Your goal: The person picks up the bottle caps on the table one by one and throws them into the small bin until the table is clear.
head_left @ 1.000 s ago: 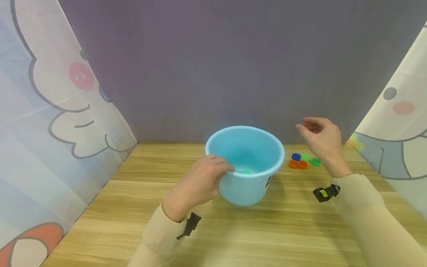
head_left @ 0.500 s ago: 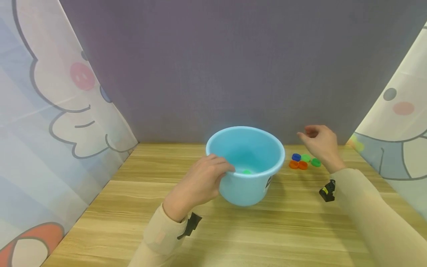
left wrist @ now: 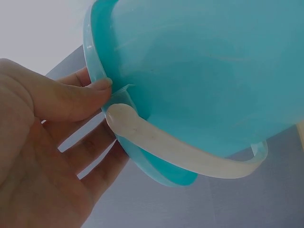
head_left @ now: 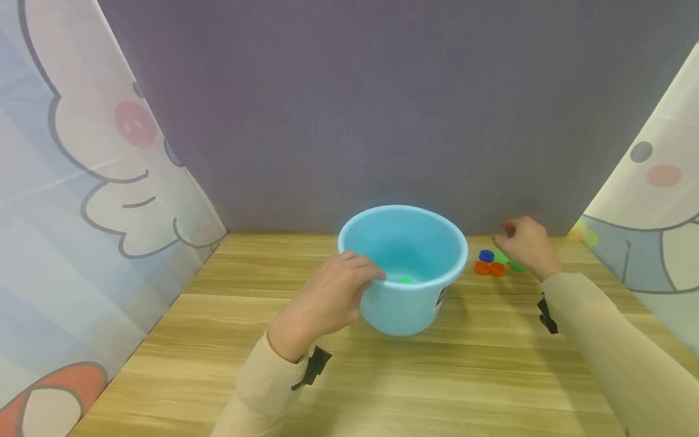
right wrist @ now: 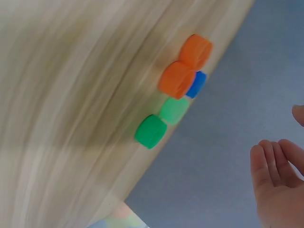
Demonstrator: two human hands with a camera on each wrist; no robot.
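Note:
A light blue bucket [head_left: 401,311] stands upright on the wooden table, with a small green piece [head_left: 406,280] visible at its bottom. My left hand [head_left: 333,294] grips its rim on the near left side; in the left wrist view the thumb [left wrist: 71,99] lies on the outside, beside the pivot of a white handle [left wrist: 185,151]. My right hand [head_left: 528,246] hovers above several bottle caps, holding nothing, its fingers relaxed and apart from the thumb. The caps are two orange caps [right wrist: 177,80], a blue cap [head_left: 486,255], a light green cap [right wrist: 174,109] and a green cap [right wrist: 151,131].
The wooden table [head_left: 218,340] runs back to a grey panel [head_left: 382,109]. Curtains with cartoon prints hang at the left [head_left: 65,200] and right [head_left: 655,212]. The bucket stands left of the caps, which lie near the table's back edge.
My right hand has come down toward the caps and now partly covers the green ones in the head view. The left hand and the bucket have stayed in place.

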